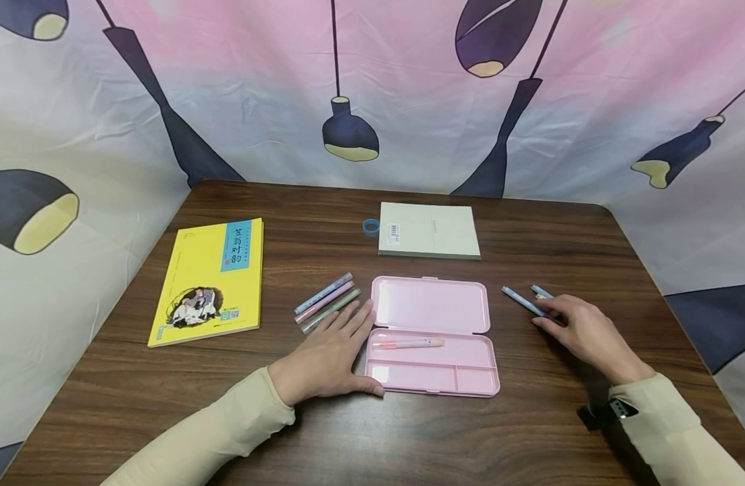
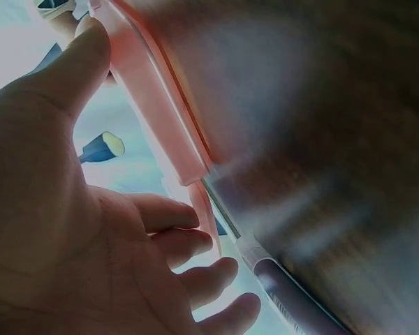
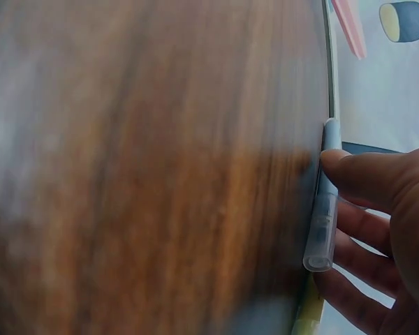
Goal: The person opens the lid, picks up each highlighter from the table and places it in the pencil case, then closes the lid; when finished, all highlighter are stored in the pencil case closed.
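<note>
An open pink pencil case (image 1: 429, 305) lies on the table, with a pink-and-white pen (image 1: 408, 344) in its rear compartment. My left hand (image 1: 329, 354) rests beside it with fingers spread, thumb at the front left corner and fingertips near the left edge. Close to those fingertips lie several pens (image 1: 325, 298): blue, pink and green. Out to the right, my right hand (image 1: 585, 334) pinches a light blue pen (image 3: 328, 185) with a clear cap between thumb and fingers, low at the tabletop. Another blue pen (image 1: 540, 291) lies beside it, partly hidden by the hand.
A yellow book (image 1: 211, 283) lies at the left of the table. Behind the pencil case are a pale notebook (image 1: 429, 229) and a blue roll of tape (image 1: 371, 227). A lamp-patterned cloth (image 1: 275, 94) hangs along the table's back and sides.
</note>
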A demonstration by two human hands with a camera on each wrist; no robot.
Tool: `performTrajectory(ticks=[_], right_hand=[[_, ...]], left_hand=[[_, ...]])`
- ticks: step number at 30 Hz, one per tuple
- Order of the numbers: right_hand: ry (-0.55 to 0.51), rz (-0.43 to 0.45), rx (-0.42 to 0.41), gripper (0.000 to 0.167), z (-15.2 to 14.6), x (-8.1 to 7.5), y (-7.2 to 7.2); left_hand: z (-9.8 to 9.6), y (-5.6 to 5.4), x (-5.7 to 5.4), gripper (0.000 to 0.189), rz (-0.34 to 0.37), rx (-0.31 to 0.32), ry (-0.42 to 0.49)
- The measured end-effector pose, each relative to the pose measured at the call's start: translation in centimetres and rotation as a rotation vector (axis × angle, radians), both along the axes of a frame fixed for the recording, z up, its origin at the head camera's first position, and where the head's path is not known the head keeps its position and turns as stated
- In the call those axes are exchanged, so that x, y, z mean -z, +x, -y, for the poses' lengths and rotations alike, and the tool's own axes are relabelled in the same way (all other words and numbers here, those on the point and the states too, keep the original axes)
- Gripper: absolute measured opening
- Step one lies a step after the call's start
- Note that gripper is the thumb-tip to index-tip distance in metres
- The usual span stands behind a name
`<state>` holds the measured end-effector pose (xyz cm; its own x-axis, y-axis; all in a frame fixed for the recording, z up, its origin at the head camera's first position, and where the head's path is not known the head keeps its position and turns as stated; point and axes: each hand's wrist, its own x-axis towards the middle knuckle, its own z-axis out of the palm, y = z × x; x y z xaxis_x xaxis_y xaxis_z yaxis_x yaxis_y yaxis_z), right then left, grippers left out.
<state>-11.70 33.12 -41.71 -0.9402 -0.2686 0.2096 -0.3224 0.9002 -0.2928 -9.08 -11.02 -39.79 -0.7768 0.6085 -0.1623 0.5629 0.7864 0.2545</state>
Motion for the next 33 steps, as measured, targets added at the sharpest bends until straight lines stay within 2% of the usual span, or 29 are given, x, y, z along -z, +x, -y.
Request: performTrajectory(ticks=[20,33], right_hand=[[-0.010,-0.012,-0.032,0.024,0.21,0.80,-0.06],[-0.019,-0.014,-0.028,0.017,0.28,0.43,0.07]], left_hand=[[-0.05,0.06,-0.07,0.119,0.003,0.001,-0.006],[-0.07,0.11,-0.03,0.120,0.006,-0.008,-0.001]])
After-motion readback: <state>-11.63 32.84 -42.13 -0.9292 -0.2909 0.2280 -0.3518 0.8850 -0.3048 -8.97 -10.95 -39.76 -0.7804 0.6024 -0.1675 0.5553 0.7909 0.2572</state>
